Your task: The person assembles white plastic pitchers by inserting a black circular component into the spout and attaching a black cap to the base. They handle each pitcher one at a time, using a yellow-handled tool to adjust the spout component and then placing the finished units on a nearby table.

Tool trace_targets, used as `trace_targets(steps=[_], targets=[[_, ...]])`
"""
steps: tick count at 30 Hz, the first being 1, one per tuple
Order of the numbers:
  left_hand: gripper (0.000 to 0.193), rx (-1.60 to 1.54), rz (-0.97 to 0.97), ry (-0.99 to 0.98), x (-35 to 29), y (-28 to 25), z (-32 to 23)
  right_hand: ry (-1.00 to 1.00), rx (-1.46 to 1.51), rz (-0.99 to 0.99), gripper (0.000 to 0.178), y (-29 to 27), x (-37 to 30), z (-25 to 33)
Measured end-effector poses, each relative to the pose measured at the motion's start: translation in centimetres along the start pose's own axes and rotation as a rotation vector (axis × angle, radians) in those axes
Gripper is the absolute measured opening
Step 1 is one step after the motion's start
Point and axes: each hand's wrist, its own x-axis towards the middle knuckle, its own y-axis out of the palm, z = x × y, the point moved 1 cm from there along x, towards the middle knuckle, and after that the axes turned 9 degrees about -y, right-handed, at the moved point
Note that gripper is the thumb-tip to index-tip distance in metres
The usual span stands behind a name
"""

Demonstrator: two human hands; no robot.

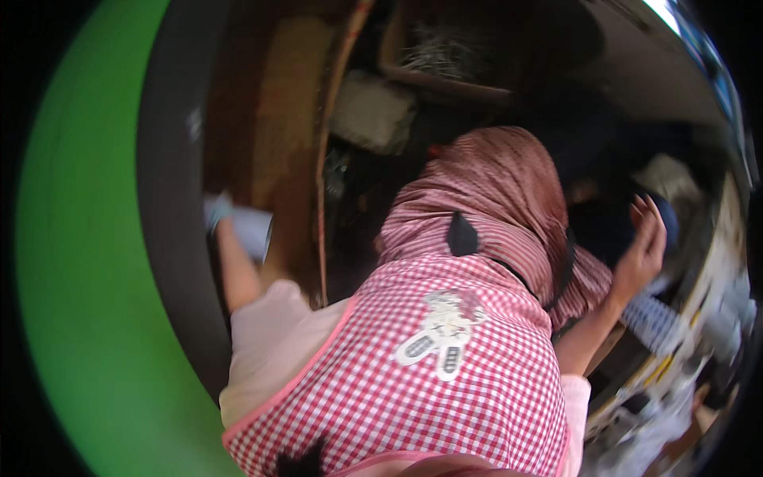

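Observation:
My left hand (218,210) is at the far left, beside a dark grey edge. It is blurred and its fingers do not show clearly. A pale white-blue sheet or card (253,232) is right against it; I cannot tell whether the hand grips it. Something teal shows around the wrist. My right hand (645,242) is raised at the right with its fingers stretched out and nothing visible in them. Between my arms are my pink-and-white checked apron (358,366) with a rabbit patch (445,330), and a pink striped cloth garment (501,183) over my lap and legs.
A bright green surface (79,238) with a dark grey border (171,159) fills the left. Ahead are a brown board (274,103), a pale block-like bundle (372,113) and a box (457,87) of thin pale pieces. Cluttered plastic and packaging (652,421) lies at the lower right.

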Motion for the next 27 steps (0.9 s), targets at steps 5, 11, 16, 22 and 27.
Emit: trace_targets(steps=[5,11,16,22,27], targets=[[0.063,-0.269,0.260,-0.208,4.7,8.4,8.9,-0.030,-0.012,0.043,0.025,-0.3,-0.7,0.1],[0.052,-0.552,0.206,0.152,2.6,1.2,-1.6,-0.056,-0.023,0.010,0.018,-1.4,-0.2,-3.0],[0.031,-0.806,-0.042,1.245,-11.3,-21.4,-15.7,-0.209,-0.376,-0.254,0.017,-10.5,3.0,-6.5],[0.042,-1.089,0.596,1.790,-22.8,-42.0,-19.9,-0.100,-1.216,-0.319,0.041,-31.9,9.2,-21.7],[0.075,-1.112,1.106,2.258,-31.1,-44.5,-30.2,0.123,-1.323,0.072,0.035,-41.5,10.9,-32.6]])
